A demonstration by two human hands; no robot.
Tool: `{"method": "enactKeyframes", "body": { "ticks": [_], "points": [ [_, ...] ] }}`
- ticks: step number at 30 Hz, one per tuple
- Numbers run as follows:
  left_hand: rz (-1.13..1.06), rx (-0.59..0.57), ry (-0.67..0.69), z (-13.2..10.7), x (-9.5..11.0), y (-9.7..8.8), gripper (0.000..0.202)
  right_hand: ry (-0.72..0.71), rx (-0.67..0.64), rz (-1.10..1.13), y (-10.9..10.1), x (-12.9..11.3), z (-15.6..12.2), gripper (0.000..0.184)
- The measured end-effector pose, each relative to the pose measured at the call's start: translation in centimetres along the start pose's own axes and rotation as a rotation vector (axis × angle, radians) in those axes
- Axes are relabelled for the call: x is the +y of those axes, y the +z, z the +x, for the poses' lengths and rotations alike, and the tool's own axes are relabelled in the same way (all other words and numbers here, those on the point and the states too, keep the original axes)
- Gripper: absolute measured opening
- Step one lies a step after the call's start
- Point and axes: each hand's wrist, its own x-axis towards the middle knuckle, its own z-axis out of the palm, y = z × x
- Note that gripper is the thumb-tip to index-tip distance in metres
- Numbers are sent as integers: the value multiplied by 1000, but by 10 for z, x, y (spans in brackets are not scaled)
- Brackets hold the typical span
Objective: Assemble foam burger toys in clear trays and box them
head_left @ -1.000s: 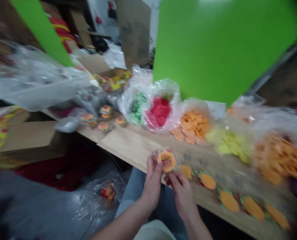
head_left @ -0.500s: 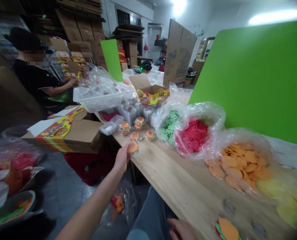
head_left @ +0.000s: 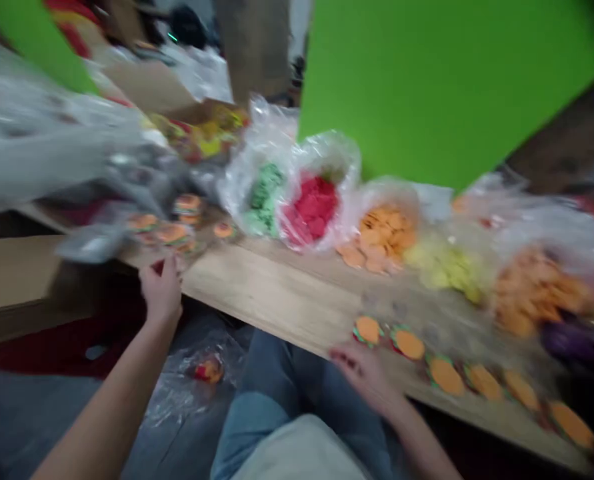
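Note:
My left hand (head_left: 161, 290) is at the table's left front edge, just below a stacked toy burger (head_left: 174, 233). Its fingers are loosely bent and apart, blurred, with no burger visible in them. More small burgers (head_left: 143, 222) stand around that spot, and a single burger (head_left: 224, 230) sits to the right. My right hand (head_left: 357, 367) hovers by the front edge with loosely spread fingers, holding nothing. Beside it lies the nearest orange-topped burger (head_left: 368, 330), first of a row along the edge that includes another burger (head_left: 445, 375).
Clear bags of green pieces (head_left: 264, 200), red pieces (head_left: 311, 208), orange discs (head_left: 384, 233) and yellow pieces (head_left: 449, 267) line the back. A green board (head_left: 427, 80) stands behind them. Left are clear plastic packs (head_left: 94, 237) and a cardboard stack (head_left: 17, 270).
The view has swung right and down, showing the burger row. My left hand has let go of its burger and drawn back slightly. My right hand has come fully into view.

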Motion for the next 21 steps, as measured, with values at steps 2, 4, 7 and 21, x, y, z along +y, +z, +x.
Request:
{"method": "enactKeyframes", "body": {
  "ticks": [2,4,7,21],
  "points": [
    [47,-177,-78,-47,-31,28,17,157,211,-141,-49,16,11,26],
    [99,-568,-302,-99,-60,66,21,242,330,-420,-93,39,29,27],
    [137,-826,-519,-164,-88,128,20,208,234,-619,-129,67,63,23],
    [133,-824,-517,-179,-95,161,10,-241,145,-480,-77,40,12,33]
  ]
}}
